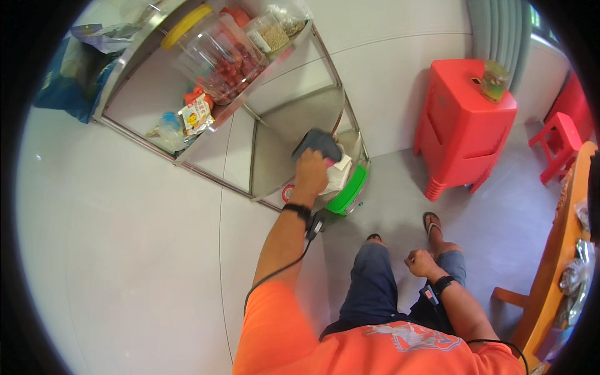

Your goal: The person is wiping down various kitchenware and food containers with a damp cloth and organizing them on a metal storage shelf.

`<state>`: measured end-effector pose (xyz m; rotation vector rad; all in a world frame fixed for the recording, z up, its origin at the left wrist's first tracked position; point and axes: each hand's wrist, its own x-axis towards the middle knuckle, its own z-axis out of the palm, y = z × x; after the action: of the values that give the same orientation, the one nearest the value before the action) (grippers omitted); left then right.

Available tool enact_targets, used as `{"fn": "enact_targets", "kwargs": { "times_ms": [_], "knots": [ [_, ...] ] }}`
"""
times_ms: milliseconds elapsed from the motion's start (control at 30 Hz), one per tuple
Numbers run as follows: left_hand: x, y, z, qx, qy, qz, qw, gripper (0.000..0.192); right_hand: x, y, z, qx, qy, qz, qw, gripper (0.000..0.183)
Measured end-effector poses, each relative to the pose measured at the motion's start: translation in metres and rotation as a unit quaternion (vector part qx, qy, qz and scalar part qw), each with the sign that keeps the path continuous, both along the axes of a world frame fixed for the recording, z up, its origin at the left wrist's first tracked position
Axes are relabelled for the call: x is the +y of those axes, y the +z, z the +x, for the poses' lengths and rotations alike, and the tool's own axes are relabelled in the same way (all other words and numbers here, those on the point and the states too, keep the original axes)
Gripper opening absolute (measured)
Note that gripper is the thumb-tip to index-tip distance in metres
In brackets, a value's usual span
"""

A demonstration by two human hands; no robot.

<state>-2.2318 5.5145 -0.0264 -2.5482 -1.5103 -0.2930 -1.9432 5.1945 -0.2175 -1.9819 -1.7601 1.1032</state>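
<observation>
My left hand (311,172) is stretched out over a lower shelf (276,145) of a metal-framed corner rack. A bunched dark grey cloth (320,144) is in its grip, just above the shelf surface. White folded paper or tissue (338,176) lies right beside that hand, and a bit of pink shows at the fingers. Below it is a green-rimmed container (348,191), partly covered by the rack's edge. My right hand (421,263) hangs near my right knee, fingers curled, with nothing visible in it. A black band sits on each wrist.
The upper shelf holds a yellow-lidded plastic jar (225,61) of red contents, a smaller jar (267,35) and packets (196,115). Red stacked stools (461,126) carry a glass jar (494,82). A wooden furniture edge (548,262) runs along the right, bearing plastic-wrapped items.
</observation>
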Motion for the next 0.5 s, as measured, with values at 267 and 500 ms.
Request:
{"fn": "enact_targets", "kwargs": {
  "times_ms": [267, 500],
  "knots": [
    [-0.064, 0.059, -0.073, 0.121, 0.202, -0.182, 0.955, 0.037, -0.036, 0.028, 0.006, -0.008, -0.014, 0.025, 1.000, 0.027],
    [-0.095, 0.046, -0.062, -0.079, 0.141, -0.124, 0.979, 0.028, -0.066, 0.078, 0.007, 0.271, -0.147, -0.015, 0.951, 0.021]
  ]
}}
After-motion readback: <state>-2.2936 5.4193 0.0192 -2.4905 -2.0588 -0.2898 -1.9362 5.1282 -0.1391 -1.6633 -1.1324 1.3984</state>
